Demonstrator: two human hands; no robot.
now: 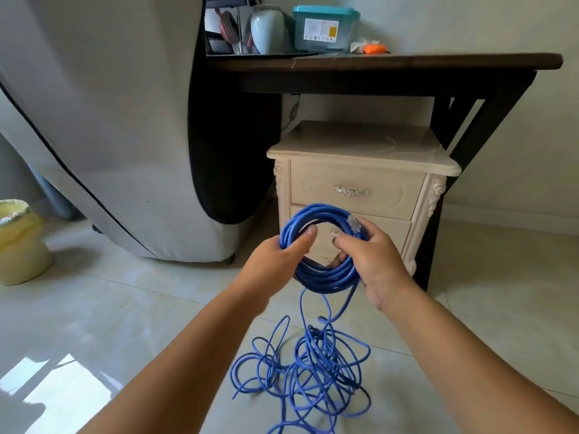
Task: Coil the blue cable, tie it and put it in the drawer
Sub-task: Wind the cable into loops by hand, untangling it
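Blue cable: part of it is wound into a round coil, held upright between both your hands in front of the cream nightstand.

Left hand grips the coil's left side, thumb across the strands and fingers curled behind. This likely pins the turns so they cannot spring apart. Right hand has its fingers wrapped round the right side, with a clear plug standing up just above them. The plug is probably the start end, trapped so it cannot slip, but that grip is partly hidden.

The unwound length hangs from the coil's bottom to a loose tangle on the tiled floor between your forearms. Judgement: coiling roughly half done, tie not begun.

Surroundings:
- **Drawers:** the top drawer and lower drawer are both closed, and neither of your hands is free to open one.
- **Above:** the dark surface overhangs the nightstand and carries a teal-lidded box and a pale vase.
- **Left:** grey covered furniture and a yellow bin, both well apart from the tangle.
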